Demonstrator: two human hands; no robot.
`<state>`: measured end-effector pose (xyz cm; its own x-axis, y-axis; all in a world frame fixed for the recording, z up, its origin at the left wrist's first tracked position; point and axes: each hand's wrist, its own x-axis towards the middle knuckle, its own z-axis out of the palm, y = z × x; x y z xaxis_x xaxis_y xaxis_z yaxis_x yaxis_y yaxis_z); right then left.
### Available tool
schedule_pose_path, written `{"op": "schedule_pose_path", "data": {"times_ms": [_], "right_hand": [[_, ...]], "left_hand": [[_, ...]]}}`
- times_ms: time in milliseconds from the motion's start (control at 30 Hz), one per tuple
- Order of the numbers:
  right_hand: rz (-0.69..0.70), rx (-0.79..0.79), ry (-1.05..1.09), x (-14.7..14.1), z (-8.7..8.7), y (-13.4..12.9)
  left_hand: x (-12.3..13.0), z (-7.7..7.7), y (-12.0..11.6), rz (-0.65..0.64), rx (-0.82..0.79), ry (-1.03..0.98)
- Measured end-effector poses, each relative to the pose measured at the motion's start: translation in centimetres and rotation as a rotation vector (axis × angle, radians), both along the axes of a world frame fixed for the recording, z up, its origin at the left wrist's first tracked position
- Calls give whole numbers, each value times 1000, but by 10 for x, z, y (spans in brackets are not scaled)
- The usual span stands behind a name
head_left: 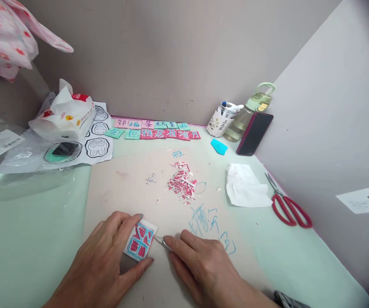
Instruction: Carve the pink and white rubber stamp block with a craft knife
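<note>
Near the front of a beige board, my left hand grips a small square tile between thumb and fingers. The tile is white-edged, with red patches and blue outlines. My right hand is closed around a thin knife, whose tip meets the tile's right edge. A pile of red and white shavings lies farther back on the board. Blue pen marks show on the board beyond my right hand.
Carved character tiles line the back. At left are a tissue pack and printed sheets. At right are a pen jar, bottle, phone, blue piece, crumpled tissue and red-handled scissors.
</note>
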<state>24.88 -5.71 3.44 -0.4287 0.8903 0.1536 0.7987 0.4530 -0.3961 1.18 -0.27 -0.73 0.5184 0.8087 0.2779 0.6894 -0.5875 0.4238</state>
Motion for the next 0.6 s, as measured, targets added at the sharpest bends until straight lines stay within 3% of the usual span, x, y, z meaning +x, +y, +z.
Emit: {"op": "schedule_pose_path", "data": {"times_ms": [600], "right_hand": [[-68, -40, 1, -8, -2, -1]], "left_hand": [[5, 2, -3, -23, 51, 0]]}}
